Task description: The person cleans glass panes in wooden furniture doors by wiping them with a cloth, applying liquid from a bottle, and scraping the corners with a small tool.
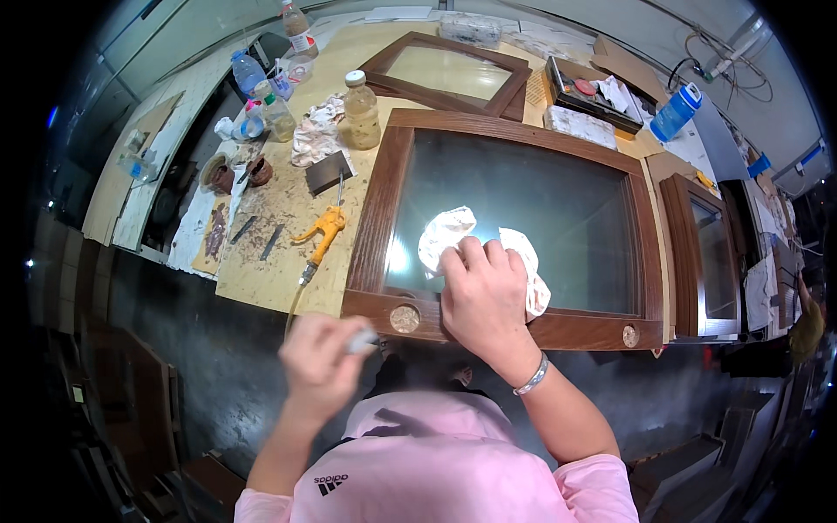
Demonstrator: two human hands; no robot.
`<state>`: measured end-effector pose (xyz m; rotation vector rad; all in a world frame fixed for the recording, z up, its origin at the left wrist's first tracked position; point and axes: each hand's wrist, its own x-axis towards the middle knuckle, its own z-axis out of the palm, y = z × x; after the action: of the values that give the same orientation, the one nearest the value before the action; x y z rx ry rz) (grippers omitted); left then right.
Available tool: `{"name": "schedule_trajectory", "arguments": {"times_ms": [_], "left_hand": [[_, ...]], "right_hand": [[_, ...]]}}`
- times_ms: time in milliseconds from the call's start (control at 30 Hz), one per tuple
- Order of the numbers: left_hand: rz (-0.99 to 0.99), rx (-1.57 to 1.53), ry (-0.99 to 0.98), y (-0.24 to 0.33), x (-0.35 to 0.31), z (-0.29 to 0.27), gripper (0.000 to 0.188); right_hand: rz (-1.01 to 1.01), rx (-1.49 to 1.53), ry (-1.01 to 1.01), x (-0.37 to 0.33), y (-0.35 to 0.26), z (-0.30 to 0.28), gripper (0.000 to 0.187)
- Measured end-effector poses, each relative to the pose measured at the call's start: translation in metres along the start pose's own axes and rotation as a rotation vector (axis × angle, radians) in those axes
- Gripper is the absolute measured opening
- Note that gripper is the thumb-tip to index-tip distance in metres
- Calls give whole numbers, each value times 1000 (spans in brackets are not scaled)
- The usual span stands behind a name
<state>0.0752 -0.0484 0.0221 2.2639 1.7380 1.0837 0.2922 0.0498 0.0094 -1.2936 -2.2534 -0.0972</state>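
Observation:
In front of me lies a cabinet door with a dark brown wooden frame (391, 166) around a glass pane (540, 196). My right hand (488, 292) is closed on a crumpled white cloth (446, 234), pressed to the glass near the door's front edge; the cloth sticks out on both sides of the fingers. Off the door's front left corner, my left hand (321, 357) is blurred by motion. Its fingers are closed around a small pale grey piece (361, 341) whose kind does not show. Two round recesses sit in the near rail.
An orange air blow gun (326, 232) with a hose lies left of the door, near a dark block (328, 173). Farther back stand a glass jar (361, 113), stained rags (316, 135) and bottles. More framed panels (445, 44) lie behind; a blue bottle (676, 113) is at the right.

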Motion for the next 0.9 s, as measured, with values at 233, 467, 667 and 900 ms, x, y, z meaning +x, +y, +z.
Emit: {"name": "schedule_trajectory", "arguments": {"times_ms": [233,467,667,900], "left_hand": [[-122,-3,48,-18,-5,-11,36],[-384,-264,58,-26,-11,-12,35],[-966,-831,389,-145,-38,-20,35],[-908,-7,405,-377,-69,-30,34]], "right_hand": [[13,-9,-3,-2,0,-3,22],[15,12,-60,4,-6,-7,25],[-2,11,-16,8,-8,-11,33],[41,-18,-114,13,-17,-9,39]]}}
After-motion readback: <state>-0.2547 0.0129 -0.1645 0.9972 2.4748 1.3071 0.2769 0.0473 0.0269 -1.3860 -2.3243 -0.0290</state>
